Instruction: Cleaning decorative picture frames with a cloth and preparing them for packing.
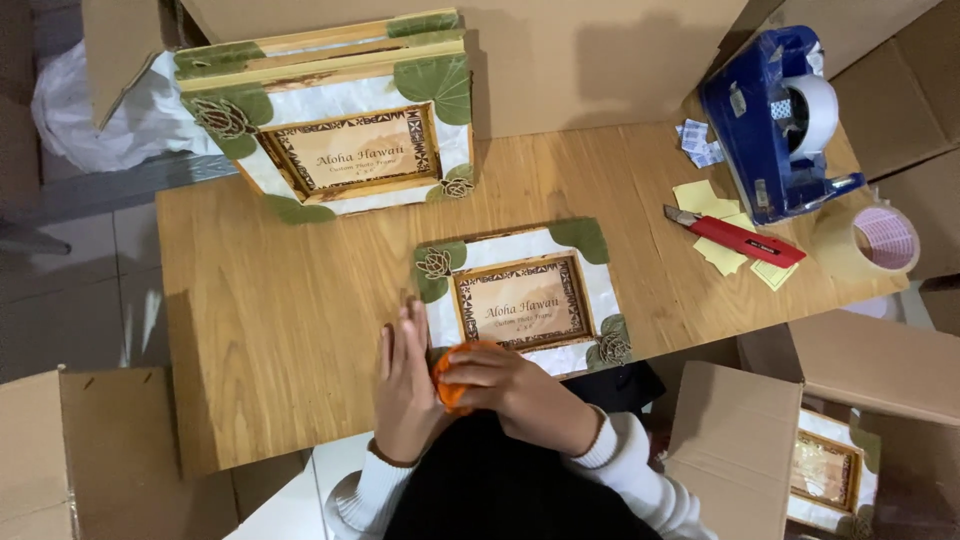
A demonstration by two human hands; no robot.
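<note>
A wooden table (pixel 290 300) fills the middle of the frame, ringed by cardboard boxes: one at the lower left (pixel 90 455), a large one along the top edge (pixel 600 60), and an open one at the lower right (pixel 745 450) with another frame lying inside it. In the lower centre, a photo frame (pixel 520 298) decorated with green leaves and woven rosettes lies flat on the table near its front edge. The left hand (pixel 403 385) lies flat and open, fingers stretched out, pressing on the table just beside the frame's lower left corner. The right hand (pixel 510 385) is curled closed around an orange cloth (pixel 450 378), which it holds against the frame's bottom edge. At the upper left, a stack of matching photo frames (pixel 340 120) stands well apart from the hands. At the right, a blue tape dispenser (pixel 775 120) sits near a red utility knife (pixel 735 237) resting on yellow paper scraps (pixel 715 205), with a roll of clear tape (pixel 875 242) at the table's far right edge.
</note>
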